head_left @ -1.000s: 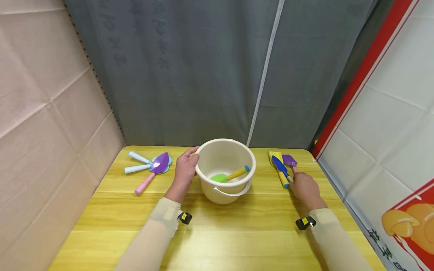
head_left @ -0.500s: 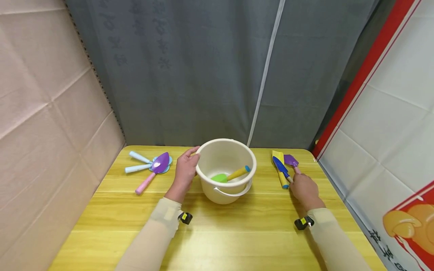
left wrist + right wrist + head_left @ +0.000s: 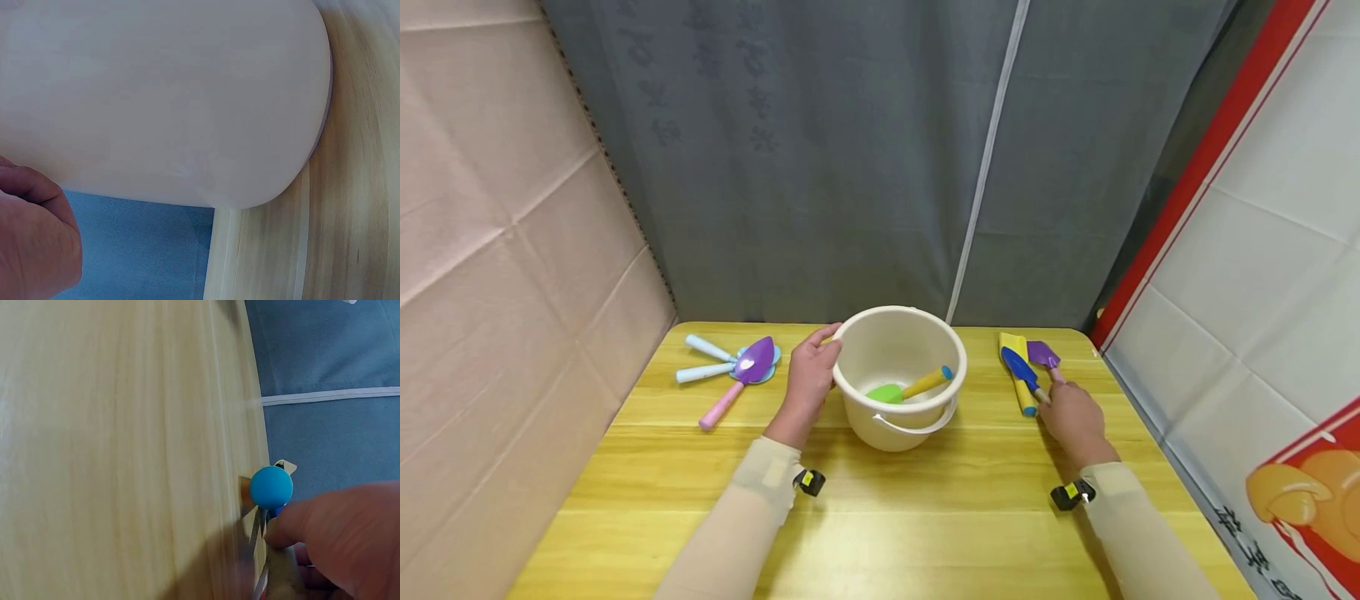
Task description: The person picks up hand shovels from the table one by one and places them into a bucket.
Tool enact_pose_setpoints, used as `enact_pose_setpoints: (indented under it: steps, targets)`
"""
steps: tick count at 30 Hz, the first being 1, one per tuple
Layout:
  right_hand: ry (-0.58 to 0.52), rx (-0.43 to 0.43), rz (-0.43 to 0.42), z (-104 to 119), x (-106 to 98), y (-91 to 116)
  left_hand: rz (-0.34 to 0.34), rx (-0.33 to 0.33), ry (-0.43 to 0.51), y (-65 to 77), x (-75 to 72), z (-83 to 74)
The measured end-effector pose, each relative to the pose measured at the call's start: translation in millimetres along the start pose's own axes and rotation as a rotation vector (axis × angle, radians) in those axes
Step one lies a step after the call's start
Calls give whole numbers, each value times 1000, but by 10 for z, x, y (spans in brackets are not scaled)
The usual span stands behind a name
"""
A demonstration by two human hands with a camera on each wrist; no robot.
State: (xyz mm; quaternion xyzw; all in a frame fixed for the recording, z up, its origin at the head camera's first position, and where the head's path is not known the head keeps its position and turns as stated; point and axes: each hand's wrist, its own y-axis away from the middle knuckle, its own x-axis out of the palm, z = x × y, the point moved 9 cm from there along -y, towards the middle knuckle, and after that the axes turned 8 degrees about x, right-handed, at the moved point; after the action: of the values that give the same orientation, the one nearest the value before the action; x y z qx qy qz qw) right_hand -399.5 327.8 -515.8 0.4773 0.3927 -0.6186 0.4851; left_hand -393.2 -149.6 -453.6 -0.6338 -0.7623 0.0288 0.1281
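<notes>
My left hand (image 3: 808, 375) grips the left rim of a cream plastic bucket (image 3: 891, 429), its thumb at the rim. Inside lies a toy shovel (image 3: 928, 382) with a green blade and a yellow, blue-capped handle. In the left wrist view the bucket's wall (image 3: 187, 100) fills most of the picture. At the table's right side, my right hand (image 3: 1073, 421) pinches the beige handle of a small blue trowel (image 3: 1018, 367). Beside it lie a yellow shovel (image 3: 1026, 400) and a purple shovel (image 3: 1042, 354), whose pink handle runs under the hand. The yellow shovel's blue cap (image 3: 271, 487) shows in the right wrist view.
To the left on the wooden table (image 3: 880, 533) lies a purple trowel (image 3: 754, 362) with a pink handle. It overlaps light blue tools (image 3: 706, 372). A grey curtain (image 3: 812, 167) hangs behind the table's back edge.
The yellow, blue and purple tools by my right hand have shifted slightly to the right, while that hand has moved slightly left. My left hand and the bucket stay in place.
</notes>
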Motion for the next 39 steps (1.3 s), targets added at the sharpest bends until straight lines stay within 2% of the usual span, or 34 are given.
enact_pose_setpoints:
  steps: [6,12,16,21,28,39]
  targets:
    - [-155,37,14,-29,-28,13,-1,-4,13,-9,-6,15]
    - [-344,117,44,-78,-39,45,-2,-4,14,-6,-6,10]
    - [-426,147,46,-93,-44,63,0,-5,5,0,-8,7]
    - [-470,169,47,-111,-54,70,4,-5,0,4,-9,3]
    - [-498,173,6,-132,-94,57,6,-5,0,0,-9,11]
    - [-509,240,27,-174,-97,44,2,0,15,5,2,-1]
